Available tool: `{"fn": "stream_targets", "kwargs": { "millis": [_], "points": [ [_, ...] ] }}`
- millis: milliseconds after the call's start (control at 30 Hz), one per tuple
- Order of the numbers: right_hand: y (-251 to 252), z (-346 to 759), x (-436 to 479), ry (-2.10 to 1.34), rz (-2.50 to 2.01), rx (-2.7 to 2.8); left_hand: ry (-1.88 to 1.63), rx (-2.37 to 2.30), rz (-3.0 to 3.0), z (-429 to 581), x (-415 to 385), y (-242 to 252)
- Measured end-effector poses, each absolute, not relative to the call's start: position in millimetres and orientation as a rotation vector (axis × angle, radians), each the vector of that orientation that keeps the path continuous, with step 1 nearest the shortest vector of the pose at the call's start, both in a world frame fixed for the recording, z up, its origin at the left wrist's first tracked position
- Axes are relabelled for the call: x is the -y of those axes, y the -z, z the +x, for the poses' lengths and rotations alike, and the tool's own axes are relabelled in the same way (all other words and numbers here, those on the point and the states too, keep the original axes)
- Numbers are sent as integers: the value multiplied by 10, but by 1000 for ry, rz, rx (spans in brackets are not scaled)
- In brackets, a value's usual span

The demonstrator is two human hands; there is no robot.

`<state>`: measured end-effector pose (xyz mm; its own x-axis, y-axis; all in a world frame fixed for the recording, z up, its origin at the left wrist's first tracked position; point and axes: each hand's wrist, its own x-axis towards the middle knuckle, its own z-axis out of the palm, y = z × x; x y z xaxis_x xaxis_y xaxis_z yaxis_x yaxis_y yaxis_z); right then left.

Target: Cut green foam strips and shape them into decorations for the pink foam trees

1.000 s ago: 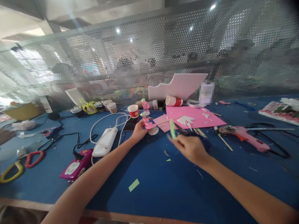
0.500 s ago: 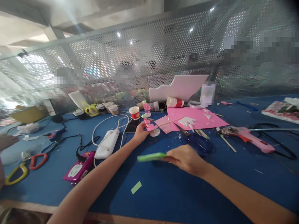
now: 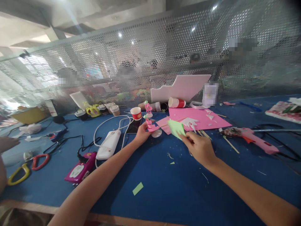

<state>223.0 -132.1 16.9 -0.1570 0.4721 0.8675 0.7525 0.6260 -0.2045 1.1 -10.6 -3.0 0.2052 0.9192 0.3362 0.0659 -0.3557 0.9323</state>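
Note:
My left hand [image 3: 143, 134] is closed on a small pink paper piece [image 3: 151, 126] with a curled shape, beside a round whitish disc [image 3: 156, 133] on the blue table. Just behind it stands a similar pink curled paper figure [image 3: 148, 108] with a green top. Pinched in my right hand [image 3: 199, 147] is a light green sheet of paper [image 3: 176, 128], tilted up in front of the pink sheets. A green paper strip [image 3: 137, 188] and a tiny green scrap [image 3: 172, 163] lie nearer me. My right hand covers the place where the blue-handled scissors lay.
Right, a pink glue gun [image 3: 258, 141] lies near thin sticks. Pink sheet [image 3: 211, 122] with white scraps, red-white cups [image 3: 176, 103] and white foam board [image 3: 181, 88] stand behind. Left are a white power bank [image 3: 108, 145], magenta device [image 3: 81, 168], cables, scissors [image 3: 39, 162] and another person's hand [image 3: 8, 144].
My right hand has moved up and to the right with the green paper, turning its face into view. The small green scrap now shows. My left hand keeps its place.

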Motion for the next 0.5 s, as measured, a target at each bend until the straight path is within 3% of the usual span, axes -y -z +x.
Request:
{"fn": "stream_targets", "kwargs": {
  "millis": [167,333,500],
  "points": [
    [-195,2164,1409,344,-550,2191,-1266,-954,1626,3,103,33],
    [-186,2216,1341,474,-949,1808,-1253,-954,1633,10,115,19],
    [-219,2191,1401,407,-591,2183,-1253,-935,1621,6,102,27]
  ]
}}
